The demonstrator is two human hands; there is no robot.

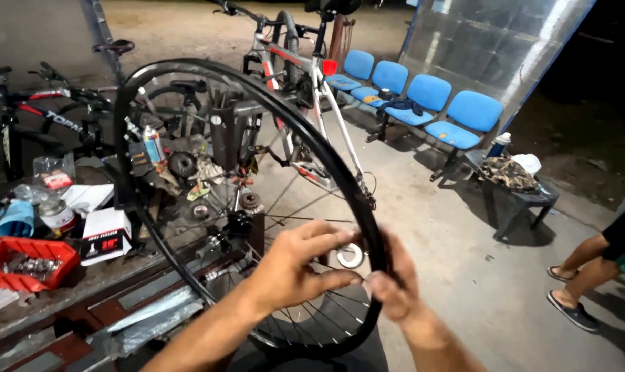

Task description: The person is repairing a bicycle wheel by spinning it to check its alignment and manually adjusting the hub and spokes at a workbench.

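Head view, looking down at two bare hands working on a black spoked bicycle wheel (188,89) that is standing tilted in front of the person. The right hand (395,282) is closing around the wheel's rim at its lower right, fingers wrapped over the black edge. The left hand (295,265) is reaching across from inside the spokes, its thumb and fingertips meeting the right hand's fingers at the rim, so the two hands are touching there. Whether the left fingers are pinching something small cannot be told. Just above the hands, a silvery roll of tape (350,255) is showing through the spokes. Beyond the left hand, a cluttered workbench (64,293) is carrying a red parts tray (23,262), a small white and black box (104,236) and a spray can (152,143). Above the hands, a white and red bicycle (312,76) is hanging. Far to the right of the right hand, blue seats (429,103) are lining a wall, and another person's legs in sandals (577,286) are standing on the concrete.
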